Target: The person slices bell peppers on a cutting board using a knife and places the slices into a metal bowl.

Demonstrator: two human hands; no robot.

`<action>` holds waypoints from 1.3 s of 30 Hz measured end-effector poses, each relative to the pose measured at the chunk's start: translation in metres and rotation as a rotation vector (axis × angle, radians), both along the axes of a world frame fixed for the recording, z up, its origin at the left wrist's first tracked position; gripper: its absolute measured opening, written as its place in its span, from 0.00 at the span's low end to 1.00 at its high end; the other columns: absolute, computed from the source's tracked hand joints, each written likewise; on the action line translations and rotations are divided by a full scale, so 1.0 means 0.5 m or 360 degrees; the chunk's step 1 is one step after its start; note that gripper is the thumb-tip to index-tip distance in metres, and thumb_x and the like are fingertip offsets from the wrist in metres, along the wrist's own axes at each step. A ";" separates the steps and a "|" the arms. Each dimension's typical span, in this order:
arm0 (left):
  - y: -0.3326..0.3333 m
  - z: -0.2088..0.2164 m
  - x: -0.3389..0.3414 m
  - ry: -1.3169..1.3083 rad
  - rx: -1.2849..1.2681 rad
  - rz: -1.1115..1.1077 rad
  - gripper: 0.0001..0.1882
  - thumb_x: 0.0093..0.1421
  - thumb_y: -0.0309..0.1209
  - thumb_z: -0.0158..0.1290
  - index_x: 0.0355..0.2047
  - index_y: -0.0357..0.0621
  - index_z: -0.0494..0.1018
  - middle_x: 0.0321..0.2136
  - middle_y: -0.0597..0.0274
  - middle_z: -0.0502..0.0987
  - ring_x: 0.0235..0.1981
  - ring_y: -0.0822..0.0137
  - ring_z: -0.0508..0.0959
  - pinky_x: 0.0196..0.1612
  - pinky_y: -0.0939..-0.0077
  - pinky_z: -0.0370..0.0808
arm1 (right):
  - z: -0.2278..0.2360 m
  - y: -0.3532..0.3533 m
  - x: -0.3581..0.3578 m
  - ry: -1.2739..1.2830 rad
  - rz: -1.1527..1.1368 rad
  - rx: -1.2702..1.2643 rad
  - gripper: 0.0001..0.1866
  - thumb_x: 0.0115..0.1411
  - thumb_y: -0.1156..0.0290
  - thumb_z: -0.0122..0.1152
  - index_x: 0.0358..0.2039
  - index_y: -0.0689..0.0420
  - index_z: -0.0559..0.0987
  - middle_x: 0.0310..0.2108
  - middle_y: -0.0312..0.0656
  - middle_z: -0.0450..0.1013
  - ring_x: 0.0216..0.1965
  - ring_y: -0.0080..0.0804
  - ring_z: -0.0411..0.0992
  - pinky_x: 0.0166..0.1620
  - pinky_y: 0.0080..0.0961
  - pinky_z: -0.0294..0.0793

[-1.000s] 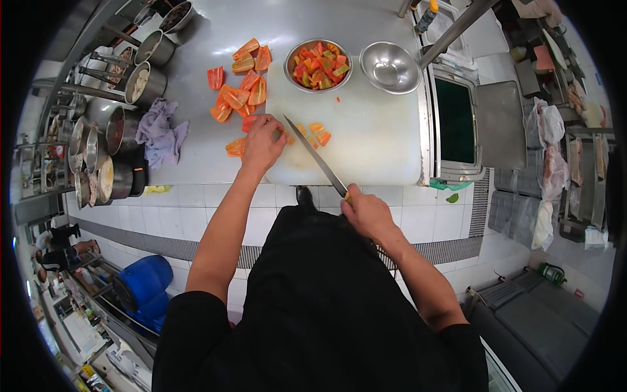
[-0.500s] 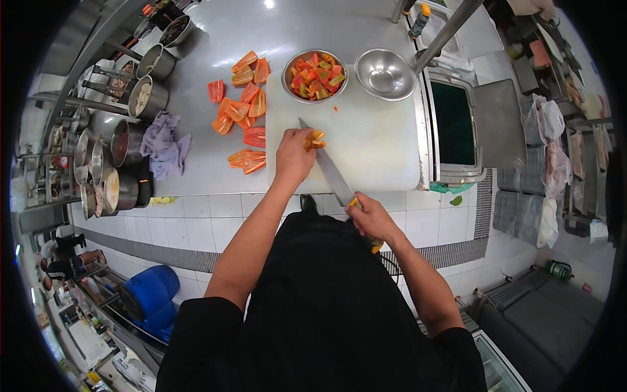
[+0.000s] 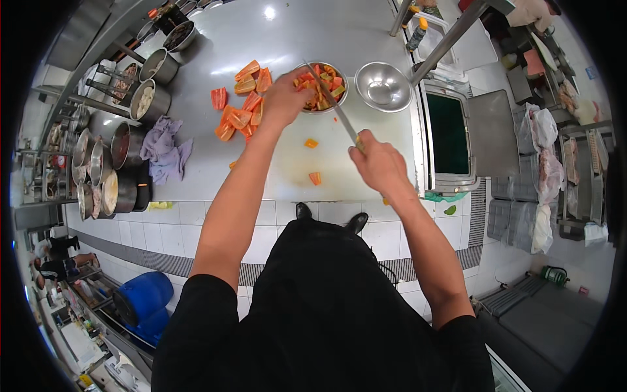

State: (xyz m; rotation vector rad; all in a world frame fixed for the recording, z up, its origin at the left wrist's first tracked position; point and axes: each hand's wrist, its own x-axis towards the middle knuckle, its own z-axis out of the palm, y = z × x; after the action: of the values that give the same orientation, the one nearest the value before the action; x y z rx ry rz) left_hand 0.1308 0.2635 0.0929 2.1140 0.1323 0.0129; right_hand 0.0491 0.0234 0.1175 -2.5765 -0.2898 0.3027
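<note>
My left hand [image 3: 287, 98] is at the left rim of a steel bowl [image 3: 345, 77], its fingers apart over the cut red, orange and green pepper pieces [image 3: 336, 83] inside. In my right hand [image 3: 384, 163] is the handle of a long kitchen knife [image 3: 339, 108]. Its blade points up and left across the bowl. Below the bowl, two small orange pepper pieces [image 3: 311, 143] lie on the white cutting board [image 3: 287, 173]. Larger orange-red pepper pieces [image 3: 239, 118] are heaped on the counter left of the board, partly behind my left forearm.
A second steel bowl [image 3: 367, 88] stands at the board's far right, near a metal post [image 3: 450, 40]. Pots [image 3: 149, 101] and a crumpled lilac cloth [image 3: 164, 147] line the left. A bin with a dark green inside [image 3: 447, 127] adjoins the counter's right edge.
Both hands and the knife have moved from the near part of the board up to the filled bowl. The pepper pieces are out of my left hand. Two small pieces now show on the board.
</note>
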 end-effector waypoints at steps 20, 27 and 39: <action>-0.067 -0.175 -0.295 -0.0026 0.0269 -0.0027 0.17 0.57 0.23 0.62 0.48 0.42 0.81 0.38 0.55 0.80 0.37 0.57 0.82 0.44 0.66 0.79 | -0.166 -0.147 -0.264 0.1533 -0.0209 0.1010 0.09 0.67 0.64 0.62 0.36 0.56 0.76 0.20 0.32 0.69 0.17 0.19 0.67 0.22 0.21 0.68; -0.024 -0.049 -0.015 -0.0116 0.0403 0.0077 0.19 0.59 0.37 0.62 0.49 0.46 0.82 0.40 0.52 0.84 0.41 0.55 0.83 0.46 0.62 0.78 | -0.058 -0.103 -0.141 0.0868 -0.0371 0.0997 0.09 0.67 0.66 0.60 0.36 0.58 0.75 0.19 0.33 0.68 0.17 0.19 0.66 0.22 0.21 0.68; 0.073 -0.053 0.135 -0.0290 0.0701 -0.0528 0.15 0.60 0.37 0.61 0.48 0.52 0.83 0.50 0.55 0.81 0.46 0.57 0.82 0.50 0.60 0.79 | -0.121 -0.174 -0.254 0.0797 -0.0682 0.0944 0.13 0.67 0.63 0.61 0.44 0.60 0.77 0.20 0.41 0.74 0.19 0.32 0.74 0.25 0.29 0.72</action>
State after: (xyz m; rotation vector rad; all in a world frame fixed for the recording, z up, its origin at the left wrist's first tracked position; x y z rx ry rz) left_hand 0.1983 0.3002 0.0665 2.5356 -0.3615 0.0403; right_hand -0.0780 -0.0635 0.0572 -1.8389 0.3117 0.5816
